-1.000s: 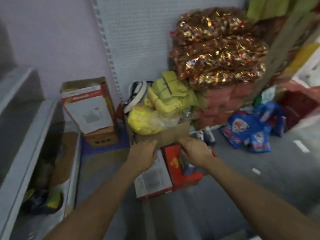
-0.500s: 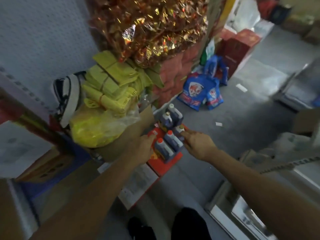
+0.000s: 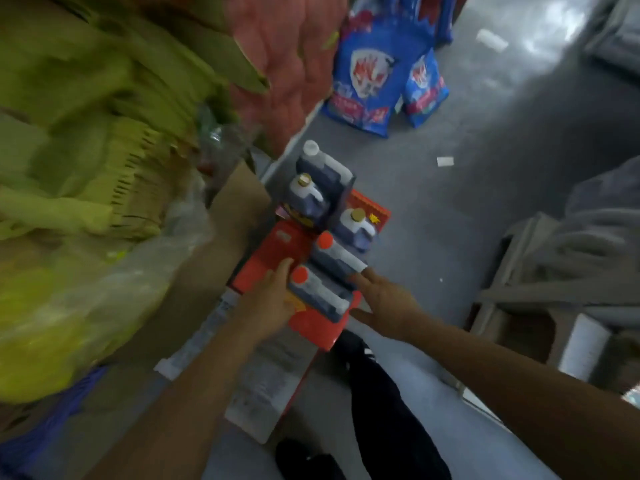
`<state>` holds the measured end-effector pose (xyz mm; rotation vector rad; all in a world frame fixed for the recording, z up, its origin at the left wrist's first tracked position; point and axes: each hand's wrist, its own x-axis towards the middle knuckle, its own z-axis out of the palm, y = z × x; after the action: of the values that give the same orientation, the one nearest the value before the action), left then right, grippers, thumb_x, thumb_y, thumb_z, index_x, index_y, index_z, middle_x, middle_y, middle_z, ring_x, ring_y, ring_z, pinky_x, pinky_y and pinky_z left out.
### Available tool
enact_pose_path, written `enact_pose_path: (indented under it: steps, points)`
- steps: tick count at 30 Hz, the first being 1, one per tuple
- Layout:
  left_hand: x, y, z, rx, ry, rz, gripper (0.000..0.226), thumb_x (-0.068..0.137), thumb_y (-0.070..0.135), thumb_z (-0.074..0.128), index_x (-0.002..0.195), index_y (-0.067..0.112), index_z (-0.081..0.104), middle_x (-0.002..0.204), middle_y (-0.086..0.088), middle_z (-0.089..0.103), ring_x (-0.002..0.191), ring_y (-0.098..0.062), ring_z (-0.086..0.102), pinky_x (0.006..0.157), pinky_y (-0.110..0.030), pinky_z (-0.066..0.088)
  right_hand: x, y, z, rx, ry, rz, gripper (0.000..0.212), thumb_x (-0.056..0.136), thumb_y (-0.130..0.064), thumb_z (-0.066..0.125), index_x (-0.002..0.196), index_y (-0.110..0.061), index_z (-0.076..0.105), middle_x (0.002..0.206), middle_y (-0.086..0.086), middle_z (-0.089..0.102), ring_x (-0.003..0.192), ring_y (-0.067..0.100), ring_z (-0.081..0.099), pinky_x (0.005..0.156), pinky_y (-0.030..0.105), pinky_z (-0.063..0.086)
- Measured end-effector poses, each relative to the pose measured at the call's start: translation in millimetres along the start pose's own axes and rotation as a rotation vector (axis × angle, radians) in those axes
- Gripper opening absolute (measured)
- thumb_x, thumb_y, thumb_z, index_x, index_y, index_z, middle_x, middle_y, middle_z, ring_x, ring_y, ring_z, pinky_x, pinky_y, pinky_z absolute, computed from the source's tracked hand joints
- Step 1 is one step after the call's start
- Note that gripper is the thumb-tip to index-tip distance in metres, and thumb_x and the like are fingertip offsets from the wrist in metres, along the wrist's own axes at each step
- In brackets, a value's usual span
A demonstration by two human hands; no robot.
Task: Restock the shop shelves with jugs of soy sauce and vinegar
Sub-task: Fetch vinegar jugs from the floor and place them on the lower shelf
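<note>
We have both hands on the open red carton (image 3: pixel 277 251) on the floor, left hand (image 3: pixel 268 299) and right hand (image 3: pixel 384 301) with fingers released flanking the orange-capped jugs (image 3: pixel 322 289), gold-capped jugs (image 3: pixel 355 226) behind, blue bags (image 3: pixel 367 77) farthest.

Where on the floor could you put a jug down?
Bare grey floor lies right of the red box, between the blue bags and the grey shelf frame. Left is crowded: yellow bundles and the cardboard box press close.
</note>
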<state>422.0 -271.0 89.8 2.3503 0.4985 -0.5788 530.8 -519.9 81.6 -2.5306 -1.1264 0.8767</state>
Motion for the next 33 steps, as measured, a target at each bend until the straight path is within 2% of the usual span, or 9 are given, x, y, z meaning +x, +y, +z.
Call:
enact_pose_path:
  steps: [6,10,14,17,19,21,24,29,33]
  points:
    - [99,-64,62,-0.028,-0.132,0.044,0.107,0.063,0.033,0.084,0.153,0.042,0.027,0.135,-0.008,0.056,0.120,-0.030,0.062,0.096,-0.044,0.054,38,46,108,0.165,0.087,0.026,0.088,0.081,-0.055,0.076,0.155,-0.028,0.036,0.146,0.002,0.045,0.108,0.031,0.066,0.077,0.043,0.059]
    - [132,-93,81,-0.206,-0.209,0.189,0.104,0.056,0.043,0.083,0.142,0.064,0.030,0.129,0.023,0.061,0.121,0.002,0.058,0.100,-0.028,0.052,37,54,155,0.234,0.213,0.002,0.098,0.074,-0.049,0.086,0.155,-0.029,0.035,0.156,0.002,0.039,0.121,0.028,0.062,0.076,0.040,0.060]
    - [150,-116,96,-0.273,-0.219,0.259,0.113,0.056,0.010,0.100,0.149,0.025,0.039,0.136,0.006,0.062,0.128,-0.005,0.057,0.101,-0.024,0.051,38,41,187,0.418,0.302,0.057,0.112,0.069,-0.042,0.094,0.158,-0.028,0.027,0.167,-0.002,0.021,0.146,0.023,0.043,0.095,0.031,0.051]
    - [150,-118,99,-0.263,-0.156,0.282,0.112,0.053,0.010,0.100,0.139,0.044,0.038,0.124,0.025,0.060,0.114,0.020,0.053,0.092,-0.008,0.046,50,25,196,0.518,0.435,0.096,0.096,0.071,-0.021,0.093,0.149,-0.015,0.037,0.156,0.004,0.032,0.138,0.025,0.047,0.104,0.034,0.050]
    - [137,-122,99,-0.262,-0.115,0.250,0.113,0.053,0.016,0.100,0.144,0.040,0.038,0.126,0.023,0.059,0.111,0.016,0.056,0.096,-0.020,0.051,55,19,191,0.554,0.466,0.096,0.083,0.073,-0.008,0.087,0.142,-0.009,0.042,0.147,0.006,0.039,0.134,0.025,0.048,0.108,0.040,0.048]
    - [118,-128,99,-0.308,-0.069,0.203,0.117,0.052,0.022,0.100,0.150,0.031,0.036,0.131,0.015,0.059,0.117,0.002,0.058,0.101,-0.035,0.053,57,16,178,0.590,0.430,0.071,0.076,0.074,0.000,0.082,0.139,-0.009,0.044,0.142,0.005,0.044,0.130,0.022,0.050,0.107,0.040,0.047]
    - [71,-124,81,-0.340,0.031,0.131,0.109,0.055,0.020,0.100,0.145,0.025,0.038,0.120,0.027,0.054,0.104,0.016,0.056,0.097,-0.028,0.052,56,0,143,0.574,0.336,-0.038,0.074,0.077,0.002,0.077,0.139,-0.016,0.041,0.139,-0.001,0.046,0.128,0.012,0.049,0.107,0.024,0.044]
    - [-33,-92,-14,-0.440,0.242,0.133,0.088,0.052,0.044,0.094,0.128,0.026,0.053,0.120,0.011,0.066,0.107,-0.011,0.066,0.090,-0.047,0.056,32,-72,30,0.501,0.249,-0.240,0.081,0.076,-0.004,0.076,0.143,-0.024,0.035,0.132,-0.003,0.051,0.123,0.015,0.056,0.098,0.038,0.053]
    - [-162,-29,-135,-0.545,0.506,0.171,0.092,0.050,0.040,0.100,0.130,0.041,0.055,0.117,0.012,0.071,0.106,-0.003,0.069,0.083,-0.035,0.060,-15,-179,-114,0.447,0.249,-0.392,0.097,0.075,0.005,0.073,0.151,-0.031,0.023,0.125,-0.015,0.054,0.110,-0.011,0.058,0.089,0.010,0.047]
